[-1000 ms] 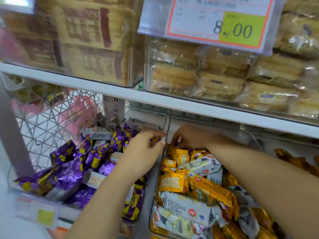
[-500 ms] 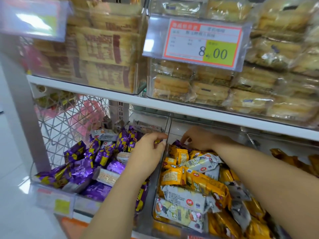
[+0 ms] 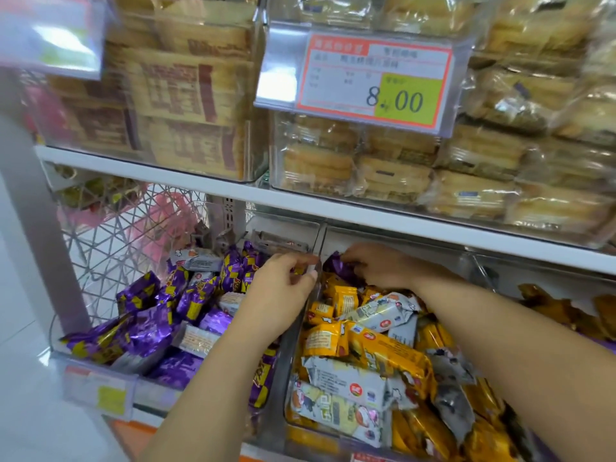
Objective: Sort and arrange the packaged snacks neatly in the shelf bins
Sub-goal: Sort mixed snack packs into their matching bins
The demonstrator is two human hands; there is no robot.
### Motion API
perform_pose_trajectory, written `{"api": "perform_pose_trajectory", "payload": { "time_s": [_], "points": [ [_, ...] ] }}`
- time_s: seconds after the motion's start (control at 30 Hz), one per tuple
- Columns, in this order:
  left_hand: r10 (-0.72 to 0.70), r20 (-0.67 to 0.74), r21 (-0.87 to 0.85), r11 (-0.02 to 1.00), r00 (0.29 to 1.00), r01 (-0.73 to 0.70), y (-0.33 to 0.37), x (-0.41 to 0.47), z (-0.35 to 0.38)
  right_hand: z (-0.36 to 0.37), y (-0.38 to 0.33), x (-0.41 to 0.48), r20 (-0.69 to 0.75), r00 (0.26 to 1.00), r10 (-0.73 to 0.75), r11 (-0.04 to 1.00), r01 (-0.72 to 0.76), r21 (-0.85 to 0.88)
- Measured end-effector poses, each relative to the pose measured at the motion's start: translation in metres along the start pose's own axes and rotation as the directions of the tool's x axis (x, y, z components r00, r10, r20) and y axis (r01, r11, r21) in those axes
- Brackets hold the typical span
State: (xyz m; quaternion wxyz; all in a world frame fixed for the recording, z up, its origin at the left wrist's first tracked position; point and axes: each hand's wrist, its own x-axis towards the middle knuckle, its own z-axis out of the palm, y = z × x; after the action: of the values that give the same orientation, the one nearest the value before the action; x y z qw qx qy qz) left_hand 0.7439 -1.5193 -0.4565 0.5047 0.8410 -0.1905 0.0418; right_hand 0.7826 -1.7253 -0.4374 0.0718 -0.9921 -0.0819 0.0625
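Two hands reached far back under the white shelf (image 3: pixel 186 181). There was just one view, from the head, looking down at two clear bins side by side.

The left bin (image 3: pixel 146 388) was full of purple packs (image 3: pixel 150 331). The right bin (image 3: pixel 291 368) was full of yellow packs (image 3: pixel 383 351), with some grey packs (image 3: pixel 346 378) mixed in.

The left hand (image 3: pixel 286 281) was over the back of the left bin, right by the clear wall (image 3: pixel 318 241) between the two bins. Its fingers were bent and its thumb and first finger were close together at the wall. A bit of yellow showed there, but I could not tell if the hand held something.

The right hand (image 3: pixel 376 265) was at the back of the right bin. Its fingers were curled round one purple pack (image 3: pixel 336 266). That pack sat on top of the yellow ones, just beside the wall. The two hands were near each other, one on each side of the wall.

Up on the shelf sat clear boxes. The left one held brown packs (image 3: pixel 186 95). The right one held cakes (image 3: pixel 393 175) in clear wrap. A price tag (image 3: pixel 376 78) on the front read 8.00.
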Motion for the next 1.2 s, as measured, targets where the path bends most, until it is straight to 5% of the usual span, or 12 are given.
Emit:
{"api": "perform_pose_trajectory", "payload": {
  "time_s": [0.17,0.27,0.37,0.5,0.63,0.8,0.97,1.2],
  "points": [
    [0.056,0.024,0.007,0.998,0.998,-0.056,0.012,-0.016,-0.009,-0.018,-0.012,-0.065,-0.183,0.983,0.0,0.99,0.025,0.137],
    [0.224,-0.021,0.133,0.966,0.974,-0.22,0.029,-0.04,-0.009,-0.018,-0.021,-0.117,-0.28,0.957,-0.081,0.989,0.112,0.098],
    [0.413,0.141,0.19,0.881,0.9,-0.434,0.054,-0.07,0.003,-0.016,-0.024,-0.165,-0.351,0.932,-0.091,0.989,0.125,0.075],
    [0.297,0.419,0.578,0.642,0.858,-0.504,0.063,-0.092,0.034,-0.013,-0.012,-0.221,-0.413,0.91,-0.035,0.995,0.068,0.067],
    [0.357,0.465,0.694,0.421,0.81,-0.584,0.057,-0.084,0.059,-0.01,0.009,-0.263,-0.483,0.872,0.079,0.996,-0.051,0.072],
    [0.212,0.31,0.84,0.395,0.927,-0.372,0.06,-0.05,0.071,-0.002,0.04,-0.283,-0.491,0.806,0.332,0.936,-0.346,0.066],
    [0.101,0.154,0.907,0.379,0.983,-0.181,0.061,-0.032,0.074,0.011,0.076,-0.292,-0.516,0.738,0.435,0.864,-0.504,0.007],
    [0.049,0.369,0.804,0.483,0.928,-0.346,0.078,-0.029,0.07,0.011,0.1,-0.303,-0.447,0.735,0.51,0.815,-0.579,-0.022]
  ]
}}
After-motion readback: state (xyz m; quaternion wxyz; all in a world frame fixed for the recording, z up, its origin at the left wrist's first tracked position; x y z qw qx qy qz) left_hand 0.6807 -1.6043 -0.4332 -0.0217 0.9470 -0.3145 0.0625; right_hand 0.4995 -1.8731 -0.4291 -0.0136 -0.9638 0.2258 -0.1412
